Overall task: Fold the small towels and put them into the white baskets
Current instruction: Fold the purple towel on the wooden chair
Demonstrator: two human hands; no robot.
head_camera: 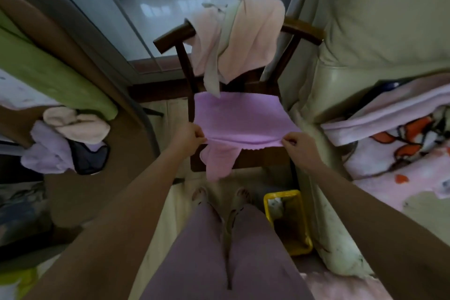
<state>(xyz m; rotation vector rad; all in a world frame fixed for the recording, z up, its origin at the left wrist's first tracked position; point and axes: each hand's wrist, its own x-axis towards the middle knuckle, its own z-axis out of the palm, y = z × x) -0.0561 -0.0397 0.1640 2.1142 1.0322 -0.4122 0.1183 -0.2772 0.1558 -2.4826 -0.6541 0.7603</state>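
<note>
On the seat of a dark wooden chair [243, 153] a purple towel [238, 117] lies spread, its near edge lifted and folded over, with a flap hanging off the front. Pale pink towels [243, 39] drape over the chair back. The left hand [190, 135] and right hand [300, 145] each pinch a near corner of the purple towel between curled fingers.
</note>
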